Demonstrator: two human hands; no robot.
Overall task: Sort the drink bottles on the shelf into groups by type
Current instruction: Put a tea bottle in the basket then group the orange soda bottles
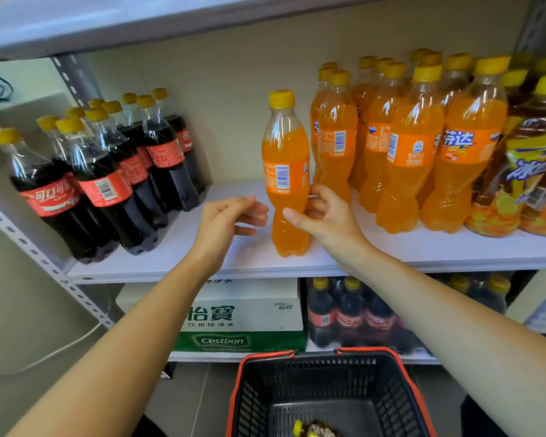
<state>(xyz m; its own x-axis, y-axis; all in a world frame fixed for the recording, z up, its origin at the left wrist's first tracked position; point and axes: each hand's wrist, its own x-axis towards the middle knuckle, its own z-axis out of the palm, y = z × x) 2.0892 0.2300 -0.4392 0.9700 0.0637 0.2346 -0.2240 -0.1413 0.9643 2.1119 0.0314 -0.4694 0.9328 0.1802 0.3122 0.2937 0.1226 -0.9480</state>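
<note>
One orange soda bottle (286, 165) with a yellow cap stands alone mid-shelf on the white shelf board (202, 247). My right hand (322, 216) grips its narrow waist, thumb in front and fingers curled round the right side. Just left of the bottle, my left hand (227, 225) hovers with loosely curled fingers and holds nothing. Several cola bottles (108, 171) are grouped at the left end. To the right stands a group of several orange soda bottles (401, 152), and iced tea bottles (524, 171) fill the far right.
A black shopping basket with a red rim (401, 373) sits below me, with a dark yellow-capped bottle (316, 430) lying in it. On the lower shelf are a green-and-white water carton (243, 313) and a wrapped pack of cola (350, 316). A perforated metal upright (29, 247) frames the left side.
</note>
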